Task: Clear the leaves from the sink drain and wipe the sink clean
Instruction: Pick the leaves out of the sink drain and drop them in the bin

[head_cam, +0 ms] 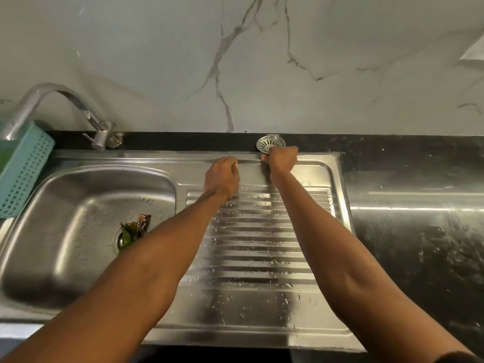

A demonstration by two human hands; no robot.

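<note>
Strainer point(270, 143) out of the drain point(121, 240) and lying on the black bench point(408, 153) behind the draining board point(262, 244), far to the right of the drain. Right hand point(282, 159) at the strainer's near edge, fingers curled and touching it; whether pinching it or just letting go, cannot tell. Left hand point(222, 176) loosely clenched over the back of the draining board, between drain and strainer, holding nothing visible. Leaves point(131, 231) not yet cleared: green leaves bunched at the right rim of the drain, with a dark wrapper scrap point(142, 221) lying against them. Basin point(86, 226) and draining board wet, beaded with drops, no sign of wiping. No cloth or sponge in view. Tap point(52, 106) up and left of the drain, not running; blue basket point(23, 174) at the basin's left edge. By the look of it, an early stage: only the strainer lifted clear. Left to do: picking out leaves and scrap, refitting the strainer, wiping basin and board.
</note>
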